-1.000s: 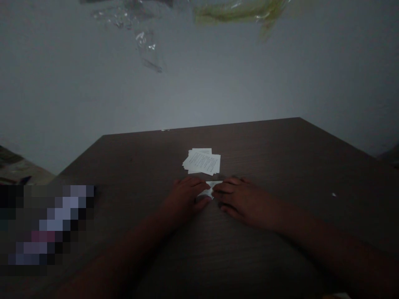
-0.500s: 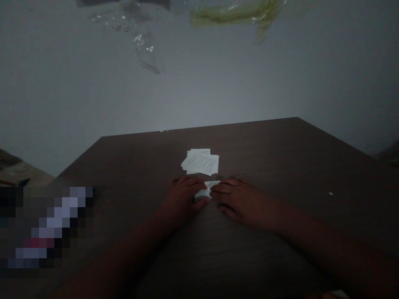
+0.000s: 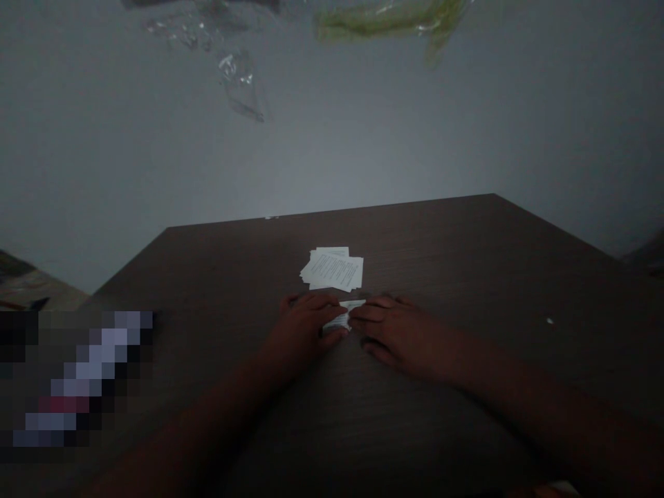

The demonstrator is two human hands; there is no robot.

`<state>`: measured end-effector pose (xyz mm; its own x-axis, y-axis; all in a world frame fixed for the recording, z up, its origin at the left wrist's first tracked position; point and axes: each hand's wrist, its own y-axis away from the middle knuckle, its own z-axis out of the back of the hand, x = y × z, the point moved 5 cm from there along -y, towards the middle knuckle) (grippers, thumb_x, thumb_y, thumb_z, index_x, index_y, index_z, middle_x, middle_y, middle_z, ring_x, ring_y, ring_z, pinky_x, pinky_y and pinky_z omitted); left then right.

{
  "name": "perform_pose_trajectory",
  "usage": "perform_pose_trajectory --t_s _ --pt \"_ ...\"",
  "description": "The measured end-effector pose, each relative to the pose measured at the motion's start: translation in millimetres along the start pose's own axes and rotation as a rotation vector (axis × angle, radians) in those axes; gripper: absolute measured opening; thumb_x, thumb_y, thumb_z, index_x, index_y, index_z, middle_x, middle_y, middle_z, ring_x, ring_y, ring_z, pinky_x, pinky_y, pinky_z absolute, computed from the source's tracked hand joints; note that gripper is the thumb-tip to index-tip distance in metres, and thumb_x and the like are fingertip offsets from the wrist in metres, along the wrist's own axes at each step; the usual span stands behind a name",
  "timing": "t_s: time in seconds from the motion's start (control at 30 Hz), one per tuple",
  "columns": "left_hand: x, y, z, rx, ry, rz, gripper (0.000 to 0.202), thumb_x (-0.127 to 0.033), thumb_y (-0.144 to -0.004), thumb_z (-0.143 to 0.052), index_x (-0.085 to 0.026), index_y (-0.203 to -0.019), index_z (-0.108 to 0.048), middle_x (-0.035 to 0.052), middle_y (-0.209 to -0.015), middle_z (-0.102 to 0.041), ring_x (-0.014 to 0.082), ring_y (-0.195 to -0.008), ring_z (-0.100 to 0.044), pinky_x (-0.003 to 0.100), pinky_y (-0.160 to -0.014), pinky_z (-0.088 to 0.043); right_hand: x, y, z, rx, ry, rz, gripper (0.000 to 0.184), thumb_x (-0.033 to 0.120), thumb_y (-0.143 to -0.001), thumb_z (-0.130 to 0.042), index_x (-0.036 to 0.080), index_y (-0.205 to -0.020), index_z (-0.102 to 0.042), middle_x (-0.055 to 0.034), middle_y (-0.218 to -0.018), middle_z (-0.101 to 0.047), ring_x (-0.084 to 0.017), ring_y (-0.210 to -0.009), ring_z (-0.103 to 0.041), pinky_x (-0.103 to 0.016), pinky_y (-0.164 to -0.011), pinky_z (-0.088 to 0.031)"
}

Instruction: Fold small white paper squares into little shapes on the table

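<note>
A small piece of printed paper [image 3: 338, 321] lies on the dark wooden table, partly covered by both hands. My left hand [image 3: 303, 324] is curled round its left side, the thumb at the near edge and the index finger over the top. From the right, my right hand [image 3: 399, 332] rests its outstretched fingertips on the paper, with the thumb apart on the table. Just beyond the hands sits a loose stack of printed paper slips [image 3: 335, 270], fanned at uneven angles.
The table [image 3: 440, 249] meets a pale wall [image 3: 389, 138]. Clear plastic [image 3: 238, 79] and a yellow-green strip [image 3: 389, 21] hang on the wall. A tiny white scrap [image 3: 550, 321] lies at the right. A pixelated patch [image 3: 98, 366] hides the left side.
The whole view has shifted very slightly. Both hands stay on the piece of paper with almost no visible movement.
</note>
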<state>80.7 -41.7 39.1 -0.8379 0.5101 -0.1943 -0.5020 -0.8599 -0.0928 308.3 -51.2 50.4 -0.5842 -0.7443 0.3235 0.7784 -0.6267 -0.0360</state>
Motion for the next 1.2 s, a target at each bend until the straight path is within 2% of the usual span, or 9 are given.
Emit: perform_pose_trajectory --t_s 0.13,0.23,0.4,0.57,0.7,0.87,1.0,1.2 --pt "-5 0 4.8 0.028 0.006 -0.02 0.035 -0.034 -0.125 -0.084 -0.038 -0.158 -0.094 0.0097 -0.168 -0.09 0.0436 -0.158 -0.082 0.077 -0.144 -0.059 1 2 2 -0.021 0.014 0.02 0.043 0.029 -0.126 -0.076 0.033 -0.167 -0.088 -0.013 -0.174 -0.087 -0.042 -0.164 -0.076 -0.07 -0.137 -0.063" --pt "-8 0 6.4 0.037 0.01 -0.015 0.036 -0.033 -0.125 -0.084 -0.034 -0.159 -0.092 0.0115 -0.169 -0.088 0.0438 -0.159 -0.082 0.08 -0.144 -0.057 0 4 2 -0.047 0.055 0.016 0.044 0.028 -0.125 -0.078 0.038 -0.166 -0.091 -0.0099 -0.177 -0.085 -0.044 -0.162 -0.077 -0.069 -0.136 -0.064" --pt "-11 -1 6.9 0.036 0.002 -0.009 0.034 -0.029 -0.124 -0.085 -0.03 -0.158 -0.092 0.0149 -0.172 -0.087 0.0466 -0.164 -0.079 0.085 -0.145 -0.054 -4 2 7 -0.031 0.137 -0.063 0.041 0.035 -0.127 -0.078 0.044 -0.164 -0.094 -0.011 -0.19 -0.075 -0.048 -0.163 -0.074 -0.073 -0.128 -0.068" --pt "-14 -2 9.3 0.029 -0.013 -0.012 0.034 -0.027 -0.122 -0.085 -0.031 -0.155 -0.093 0.0129 -0.169 -0.09 0.0455 -0.16 -0.083 0.081 -0.144 -0.057 -9 -1 22 0.019 0.157 -0.185 0.041 0.029 -0.128 -0.075 0.04 -0.161 -0.097 -0.0167 -0.19 -0.074 -0.056 -0.169 -0.07 -0.084 -0.13 -0.067" --pt "-16 -2 12.7 0.027 -0.017 -0.006 0.035 -0.024 -0.122 -0.083 -0.033 -0.154 -0.094 0.0118 -0.17 -0.09 0.0445 -0.163 -0.083 0.078 -0.145 -0.058 -13 -2 26 0.026 0.142 -0.199 0.041 0.032 -0.129 -0.072 0.041 -0.162 -0.096 -0.0167 -0.188 -0.075 -0.055 -0.167 -0.072 -0.082 -0.127 -0.069" --pt "-18 -3 12.1 0.054 -0.004 0.001 0.035 -0.025 -0.122 -0.083 -0.029 -0.155 -0.094 0.0149 -0.172 -0.089 0.048 -0.164 -0.081 0.086 -0.145 -0.055 -24 -1 26 -0.022 0.231 -0.257 0.037 0.036 -0.129 -0.071 0.034 -0.151 -0.1 -0.0202 -0.178 -0.082 -0.054 -0.156 -0.078 -0.078 -0.118 -0.073" --pt "-15 -3 9.1 0.022 -0.012 -0.011 0.035 -0.025 -0.123 -0.083 -0.029 -0.156 -0.094 0.0143 -0.171 -0.089 0.0463 -0.163 -0.082 0.085 -0.145 -0.054 -29 0 26 -0.016 0.265 -0.283 0.036 0.036 -0.128 -0.072 0.032 -0.153 -0.098 -0.0201 -0.169 -0.086 -0.052 -0.152 -0.08 -0.072 -0.116 -0.073" --pt "-11 -4 3.7 -0.007 -0.006 -0.062 0.033 -0.034 -0.121 -0.086 -0.033 -0.153 -0.095 0.0122 -0.16 -0.092 0.0447 -0.155 -0.084 0.081 -0.144 -0.057 -25 -6 21 -0.137 0.196 -0.261 0.027 0.03 -0.127 -0.071 0.025 -0.129 -0.098 -0.0164 -0.137 -0.093 -0.04 -0.133 -0.086 -0.058 -0.115 -0.071"
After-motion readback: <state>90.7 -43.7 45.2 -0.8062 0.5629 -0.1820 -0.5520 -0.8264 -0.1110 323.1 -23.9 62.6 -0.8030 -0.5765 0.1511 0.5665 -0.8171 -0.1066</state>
